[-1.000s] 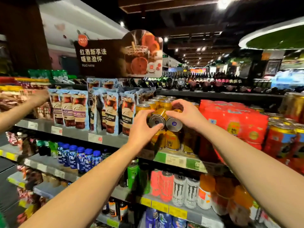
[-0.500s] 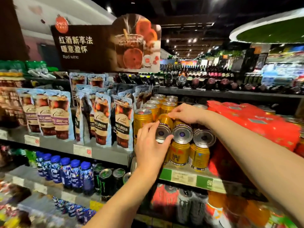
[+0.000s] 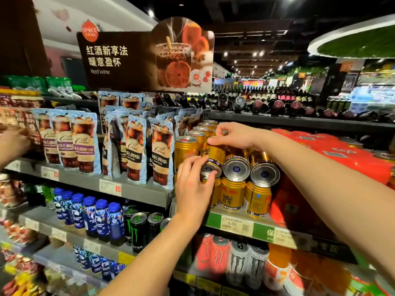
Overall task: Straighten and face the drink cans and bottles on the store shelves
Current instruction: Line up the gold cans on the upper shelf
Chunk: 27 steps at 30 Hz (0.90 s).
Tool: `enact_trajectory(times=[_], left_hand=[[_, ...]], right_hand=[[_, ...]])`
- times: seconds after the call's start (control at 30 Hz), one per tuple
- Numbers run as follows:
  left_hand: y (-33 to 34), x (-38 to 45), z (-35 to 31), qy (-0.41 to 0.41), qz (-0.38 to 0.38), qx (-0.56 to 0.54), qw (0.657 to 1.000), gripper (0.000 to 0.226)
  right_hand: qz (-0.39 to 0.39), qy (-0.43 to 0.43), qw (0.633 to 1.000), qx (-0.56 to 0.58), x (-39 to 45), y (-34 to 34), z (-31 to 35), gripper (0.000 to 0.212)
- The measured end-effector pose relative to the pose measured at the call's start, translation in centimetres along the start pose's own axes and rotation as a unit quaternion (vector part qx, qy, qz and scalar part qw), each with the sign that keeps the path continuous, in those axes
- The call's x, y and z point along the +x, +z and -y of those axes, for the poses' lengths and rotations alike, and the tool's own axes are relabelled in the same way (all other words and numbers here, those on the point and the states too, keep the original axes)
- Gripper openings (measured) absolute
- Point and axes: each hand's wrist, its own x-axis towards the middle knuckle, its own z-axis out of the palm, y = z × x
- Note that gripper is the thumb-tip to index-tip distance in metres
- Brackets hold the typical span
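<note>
Both hands are on one gold can (image 3: 212,155) that lies tipped on its side atop the upright gold cans of the middle shelf (image 3: 136,190), its silver base turned outward. The left hand (image 3: 193,184) comes up from below with the forearm rising from the bottom of the view; its fingers (image 3: 208,179) curl over the base rim and the thumb side presses the can's lower flank, so the hand is closed around that end. The right hand (image 3: 232,135) reaches in from the right, arm stretched across the red multipacks (image 3: 333,154), wrist bent down; its fingertips pinch the can's upper end from above, clamped on it.

Just right of the held can, two more tipped cans (image 3: 250,169) lie side by side, bases outward, touching each other and resting on the standing row (image 3: 244,195) below. Another upright can (image 3: 185,151) stands just left of the held one, beside the coffee pouches (image 3: 136,150). Behind, further can tops run back in a line.

A price tag (image 3: 235,224) sits on the shelf edge under the cans. Lower shelves carry blue bottles (image 3: 89,214) and energy cans (image 3: 139,230). At the far left edge, another person's hand (image 3: 12,142) touches packets.
</note>
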Motion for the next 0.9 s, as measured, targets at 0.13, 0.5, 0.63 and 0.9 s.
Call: enact_trajectory(times=[0.13, 0.5, 0.63, 0.9], left_hand=[[-0.3, -0.3, 0.0, 0.016, -0.018, -0.011, 1.000, 0.037], [-0.5, -0.9, -0.3, -0.010, -0.041, -0.081, 0.996, 0.038], [-0.3, -0.7, 0.1, -0.027, -0.037, -0.079, 0.996, 0.036], [0.5, -1.0, 0.7, -0.027, -0.048, -0.066, 0.996, 0.027]], right_hand=[[0.017, 0.006, 1.000, -0.019, 0.3, 0.2, 1.0, 0.046], [0.009, -0.043, 0.995, 0.092, -0.7, 0.6, 1.1, 0.042], [-0.014, -0.070, 0.991, 0.111, -0.6, 1.0, 0.6, 0.043], [-0.031, -0.088, 0.990, 0.110, -1.0, 1.0, 0.2, 0.041]])
